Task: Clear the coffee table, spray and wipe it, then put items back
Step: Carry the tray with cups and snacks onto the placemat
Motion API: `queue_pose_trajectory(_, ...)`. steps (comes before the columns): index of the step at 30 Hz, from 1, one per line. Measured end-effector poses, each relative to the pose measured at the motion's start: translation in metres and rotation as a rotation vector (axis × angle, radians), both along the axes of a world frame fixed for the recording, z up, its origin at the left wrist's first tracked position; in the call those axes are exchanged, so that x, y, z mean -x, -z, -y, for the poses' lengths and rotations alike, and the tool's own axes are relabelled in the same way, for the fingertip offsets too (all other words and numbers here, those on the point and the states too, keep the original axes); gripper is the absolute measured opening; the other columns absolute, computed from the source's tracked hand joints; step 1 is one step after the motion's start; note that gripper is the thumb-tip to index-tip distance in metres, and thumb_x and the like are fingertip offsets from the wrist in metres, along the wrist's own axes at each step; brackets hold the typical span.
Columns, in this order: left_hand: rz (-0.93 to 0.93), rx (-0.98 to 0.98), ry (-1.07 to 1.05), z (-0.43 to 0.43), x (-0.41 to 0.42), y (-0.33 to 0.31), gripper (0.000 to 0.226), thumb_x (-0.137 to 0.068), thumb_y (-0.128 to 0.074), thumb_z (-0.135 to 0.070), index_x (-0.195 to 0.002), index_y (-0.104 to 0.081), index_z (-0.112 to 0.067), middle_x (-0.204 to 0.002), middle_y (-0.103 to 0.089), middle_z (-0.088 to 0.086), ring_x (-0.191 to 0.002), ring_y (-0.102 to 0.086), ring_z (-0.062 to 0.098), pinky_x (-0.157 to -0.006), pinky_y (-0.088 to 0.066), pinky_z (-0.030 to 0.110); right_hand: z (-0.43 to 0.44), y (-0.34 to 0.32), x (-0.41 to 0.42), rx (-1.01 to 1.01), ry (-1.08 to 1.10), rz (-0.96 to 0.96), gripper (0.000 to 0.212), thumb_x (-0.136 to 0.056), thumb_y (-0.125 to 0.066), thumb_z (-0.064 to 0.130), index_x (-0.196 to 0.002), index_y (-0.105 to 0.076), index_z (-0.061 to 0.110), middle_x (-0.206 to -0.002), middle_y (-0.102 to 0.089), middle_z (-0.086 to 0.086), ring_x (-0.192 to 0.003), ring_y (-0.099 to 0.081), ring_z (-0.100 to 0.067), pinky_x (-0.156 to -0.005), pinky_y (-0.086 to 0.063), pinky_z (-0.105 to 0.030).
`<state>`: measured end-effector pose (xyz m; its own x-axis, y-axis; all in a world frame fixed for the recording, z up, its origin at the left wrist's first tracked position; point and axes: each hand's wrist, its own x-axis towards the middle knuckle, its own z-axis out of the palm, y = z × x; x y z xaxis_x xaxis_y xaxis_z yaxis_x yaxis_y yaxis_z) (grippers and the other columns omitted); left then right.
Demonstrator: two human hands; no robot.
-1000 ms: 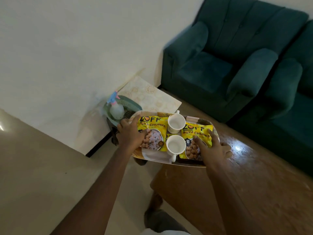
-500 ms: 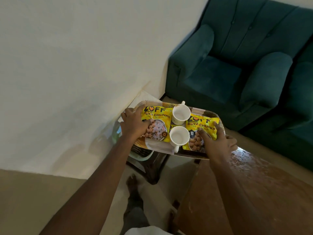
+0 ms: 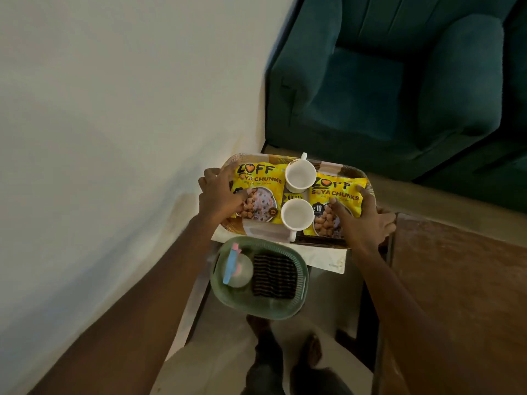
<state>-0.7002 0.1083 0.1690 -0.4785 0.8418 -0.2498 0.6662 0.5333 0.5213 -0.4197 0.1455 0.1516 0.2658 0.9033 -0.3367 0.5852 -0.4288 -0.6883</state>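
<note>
The left hand [image 3: 221, 195] grips the left short side of the tray [image 3: 319, 241]: the fingers are curled around the rim and the thumb lies on the left packet [image 3: 259, 182]. The right hand [image 3: 363, 220] holds the opposite side in the same way, with the fingers wrapped under the right rim and the thumb pressing on the right packet [image 3: 339, 192]. Both packets are yellow, lie flat on the tray and carry the words "SOYA CHUNKS". Between them stand two white cups, both upright: the far cup [image 3: 300, 175] has its handle pointing away from the person, and the near cup [image 3: 297, 214] has its handle pointing toward the person. The tray is level and sits over the far part of a small side table [image 3: 328, 259] with a pale top; I cannot tell whether it touches this top. On the near part of the same table stands a green basket [image 3: 258, 310], just beside the tray's near edge. Inside it are a spray bottle [image 3: 238, 269] with a blue and pink head on the left and a dark striped cloth [image 3: 273, 276] on the right. The wooden coffee table [image 3: 456, 295] is to the right of the side table, under the right forearm. A dark green armchair [image 3: 385, 81] stands beyond the tray, and a pale wall [image 3: 114, 109] is on the left. The person's feet [image 3: 285, 352] show on the floor below the basket.
</note>
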Motion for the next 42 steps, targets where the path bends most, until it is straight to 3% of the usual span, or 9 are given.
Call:
queue_pose_trajectory(4, 0.029, 0.031, 0.025, -0.024, 0.021, 0.048, 0.074, -0.083, -0.073, -0.035, -0.147, -0.036, -0.033, -0.136, -0.035, 0.015, -0.129, -0.031, 0.032, -0.101, -0.037, 0.044, -0.017, 0.054, 0.014, 0.031, 0.024, -0.018, 0.092, -0.05, -0.051, 0.099, -0.131, -0.035, 0.06, -0.144, -0.042, -0.009, -0.131, -0.038, -0.035, -0.104, -0.037, -0.053)
queue_pose_trajectory(9, 0.029, 0.07, 0.078, -0.042, 0.036, 0.121, 0.076, -0.082, -0.074, -0.035, -0.148, -0.036, -0.032, -0.136, -0.035, 0.018, -0.129, -0.031, 0.034, -0.102, -0.035, 0.044, -0.029, 0.112, 0.028, 0.07, 0.023, 0.013, 0.071, -0.072, -0.072, 0.07, -0.133, -0.041, 0.052, -0.139, -0.026, -0.011, -0.133, -0.027, -0.035, -0.107, -0.037, -0.056)
queue_pose_trajectory(18, 0.013, 0.15, 0.127, -0.033, 0.055, 0.225, 0.079, -0.077, -0.078, -0.039, -0.146, -0.04, -0.031, -0.13, -0.039, 0.022, -0.124, -0.038, 0.039, -0.102, -0.037, 0.047, -0.024, 0.213, 0.037, 0.081, 0.024, 0.05, 0.071, -0.074, -0.075, 0.063, -0.136, -0.046, 0.045, -0.136, -0.029, -0.013, -0.131, -0.025, -0.034, -0.106, -0.036, -0.051)
queue_pose_trajectory(34, 0.015, 0.142, 0.146, -0.024, 0.05, 0.227, 0.076, -0.081, -0.075, -0.037, -0.147, -0.037, -0.03, -0.143, -0.037, 0.02, -0.134, -0.034, 0.037, -0.107, -0.032, 0.047, -0.006, 0.211, 0.036, 0.142, -0.009, 0.162, 0.073, -0.076, -0.065, 0.072, -0.14, -0.04, 0.047, -0.138, -0.03, -0.012, -0.132, -0.028, -0.034, -0.107, -0.024, -0.054)
queue_pose_trajectory(42, -0.052, 0.197, 0.191, -0.019, 0.042, 0.211, 0.075, -0.084, -0.07, -0.042, -0.149, -0.034, -0.026, -0.16, -0.023, 0.004, -0.145, -0.021, 0.028, -0.11, -0.024, 0.058, -0.003, 0.192, 0.036, 0.061, -0.104, 0.233, 0.062, -0.082, -0.065, 0.063, -0.138, -0.046, 0.043, -0.149, -0.024, -0.005, -0.138, -0.023, -0.031, -0.109, -0.019, -0.054)
